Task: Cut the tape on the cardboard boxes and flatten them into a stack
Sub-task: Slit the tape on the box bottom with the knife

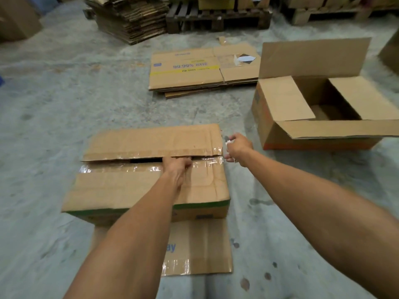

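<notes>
A brown cardboard box (121, 186) stands on the concrete floor in front of me, its top flaps joined by clear tape (121, 168) with a dark gap along the seam. My left hand (178, 167) rests at the seam, fingers curled over the near flap's edge. My right hand (236, 148) is at the box's right end, closed on a small object next to the crinkled tape; what it holds is too blurred to name. A stack of flattened boxes (194, 72) lies further ahead. An open box (313, 117) stands to the right.
A flat cardboard flap (200, 247) lies on the floor under the near side of the box. A tall pile of flattened cardboard (129, 18) and wooden pallets (216, 18) line the far side. More boxes stand at the far left and right edges.
</notes>
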